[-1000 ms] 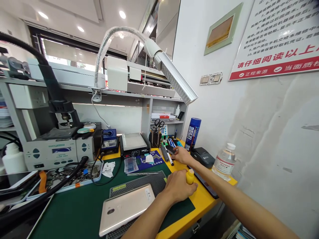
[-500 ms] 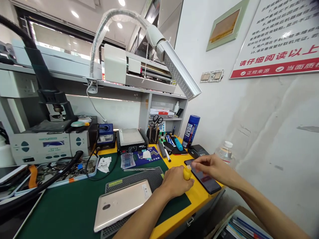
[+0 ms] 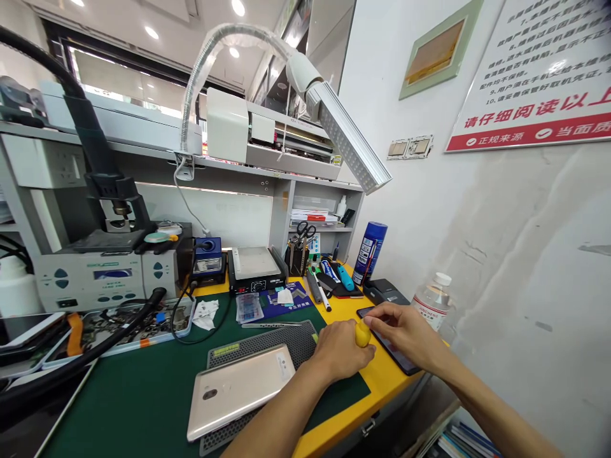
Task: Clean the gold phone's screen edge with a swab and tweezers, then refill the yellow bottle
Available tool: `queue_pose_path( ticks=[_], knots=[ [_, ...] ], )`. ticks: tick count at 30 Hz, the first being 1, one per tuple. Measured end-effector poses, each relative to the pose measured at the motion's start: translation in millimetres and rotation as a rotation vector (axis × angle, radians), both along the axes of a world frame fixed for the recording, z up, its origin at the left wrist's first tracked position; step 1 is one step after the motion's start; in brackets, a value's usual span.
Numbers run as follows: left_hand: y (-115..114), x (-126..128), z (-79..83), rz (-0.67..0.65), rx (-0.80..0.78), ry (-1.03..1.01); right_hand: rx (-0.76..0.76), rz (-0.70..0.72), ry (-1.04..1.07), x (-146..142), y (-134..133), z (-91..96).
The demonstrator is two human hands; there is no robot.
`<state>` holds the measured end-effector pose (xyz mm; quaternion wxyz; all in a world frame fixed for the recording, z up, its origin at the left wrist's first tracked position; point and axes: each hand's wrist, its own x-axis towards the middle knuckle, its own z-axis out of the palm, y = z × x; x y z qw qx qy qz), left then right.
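My left hand is wrapped round a small yellow bottle standing at the edge of the green mat. My right hand has its fingertips pinched at the top of that bottle. Under the right hand a dark phone lies on the yellow bench top. A gold phone lies back up on a grey perforated pad just left of my left forearm.
A clear water bottle and a blue spray can stand by the right wall. A black printer, pens, a scissor holder, a hot plate, a rework station and a parts tray line the back. A lamp hangs overhead.
My right hand drew back from the tools at the rear of the bench and came down onto the top of the yellow bottle. My left hand kept its hold on the bottle.
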<state>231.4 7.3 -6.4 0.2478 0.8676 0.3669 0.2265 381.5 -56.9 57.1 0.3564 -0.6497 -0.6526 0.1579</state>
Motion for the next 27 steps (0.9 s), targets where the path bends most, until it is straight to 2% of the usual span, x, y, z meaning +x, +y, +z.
queue_pose_path(
  ticks=[12, 27],
  knots=[
    [-1, -1, 0.4, -0.002, -0.006, 0.003, 0.067, 0.017, -0.08, 2, 1, -5.0],
    [0, -1, -0.3, -0.02, 0.023, -0.024, 0.054, 0.092, 0.101, 6, 5, -21.6]
  ],
)
